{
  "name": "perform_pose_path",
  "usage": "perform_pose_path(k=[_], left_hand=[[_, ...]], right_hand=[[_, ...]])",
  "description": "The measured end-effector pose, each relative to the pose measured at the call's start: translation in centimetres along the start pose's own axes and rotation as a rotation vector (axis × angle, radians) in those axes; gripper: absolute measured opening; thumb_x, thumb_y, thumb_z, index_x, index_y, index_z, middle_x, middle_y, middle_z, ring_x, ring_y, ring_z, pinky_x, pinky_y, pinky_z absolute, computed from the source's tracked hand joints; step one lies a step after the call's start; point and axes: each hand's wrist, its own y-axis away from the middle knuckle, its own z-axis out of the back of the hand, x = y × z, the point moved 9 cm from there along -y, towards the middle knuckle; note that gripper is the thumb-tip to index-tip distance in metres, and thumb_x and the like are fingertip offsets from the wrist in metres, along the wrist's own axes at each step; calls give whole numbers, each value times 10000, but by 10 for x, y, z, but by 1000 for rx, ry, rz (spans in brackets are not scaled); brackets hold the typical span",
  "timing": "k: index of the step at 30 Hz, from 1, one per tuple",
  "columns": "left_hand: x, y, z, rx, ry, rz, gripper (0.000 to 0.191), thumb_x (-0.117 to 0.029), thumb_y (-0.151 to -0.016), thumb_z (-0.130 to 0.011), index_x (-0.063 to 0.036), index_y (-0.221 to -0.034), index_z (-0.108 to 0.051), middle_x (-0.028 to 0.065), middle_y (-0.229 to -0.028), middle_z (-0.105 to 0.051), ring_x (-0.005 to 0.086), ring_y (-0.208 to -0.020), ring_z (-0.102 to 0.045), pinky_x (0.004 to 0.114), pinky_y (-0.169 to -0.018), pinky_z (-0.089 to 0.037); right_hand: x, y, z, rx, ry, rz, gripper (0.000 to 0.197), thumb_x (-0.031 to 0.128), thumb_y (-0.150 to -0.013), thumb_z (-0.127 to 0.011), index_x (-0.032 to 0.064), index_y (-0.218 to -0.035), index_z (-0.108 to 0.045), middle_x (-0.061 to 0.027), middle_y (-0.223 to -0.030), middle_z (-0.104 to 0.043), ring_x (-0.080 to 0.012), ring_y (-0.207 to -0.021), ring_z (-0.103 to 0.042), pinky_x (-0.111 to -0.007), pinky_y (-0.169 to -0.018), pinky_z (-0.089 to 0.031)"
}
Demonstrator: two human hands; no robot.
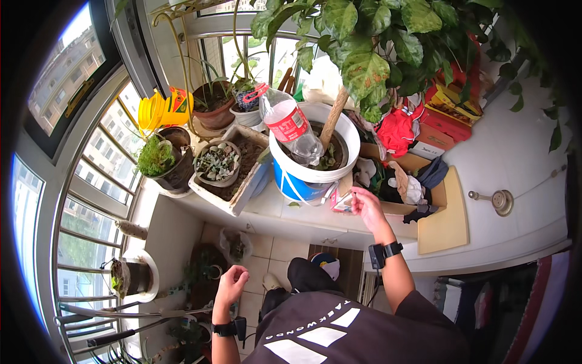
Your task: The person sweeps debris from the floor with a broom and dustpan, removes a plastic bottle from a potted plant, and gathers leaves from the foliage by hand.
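Observation:
My right hand (367, 208) is above the near edge of the counter, fingers bent, beside a small carton (340, 203). A tiny dark spot shows at its fingertips; whether it is something held is unclear. Lower and to the left, my left hand (233, 280) hangs over the floor with curled fingers and nothing visible in it. Just beyond my right hand stands a white and blue plastic bucket (298, 184) of soil. A thick plant stem (334, 119) rises from it. Leaning inside the bucket is a clear plastic bottle (291, 125) with a red label and a red ring at its neck.
Left of the bucket are a rectangular planter (227, 207), a potted succulent (217, 163) and a fern-like potted plant (157, 157). A yellow jug (166, 109) stands behind. At right is an open cardboard box (443, 232) of clothes. Broad leaves (366, 68) overhang the counter.

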Motion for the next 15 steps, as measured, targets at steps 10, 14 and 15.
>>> perform_pose_path(k=[10,14,15], left_hand=[[-101,-125,-6,111,-46,-168,249,-156,-902,-606,8,-1086,-569,59,-910,-653,120,-846,-621,267,-757,-499],[-150,-199,-39,183,136,-169,418,-265,-941,-575,-17,-1265,-481,81,-1108,-608,162,-993,-597,296,-798,-489],[-153,-223,-44,163,179,-163,480,-292,-929,-598,-8,-1290,-462,100,-1140,-589,169,-1007,-579,293,-800,-495]], right_hand=[[81,-110,21,-170,204,97,408,411,-894,-586,113,-1173,-584,-8,-889,-629,-113,-767,-595,-280,-678,-468],[106,-134,7,-178,409,173,346,313,-886,-528,72,-1121,-607,23,-871,-618,-94,-755,-550,-265,-711,-433],[112,-126,-4,-193,373,168,339,273,-863,-518,54,-1106,-604,13,-889,-614,-105,-787,-546,-273,-727,-429]])
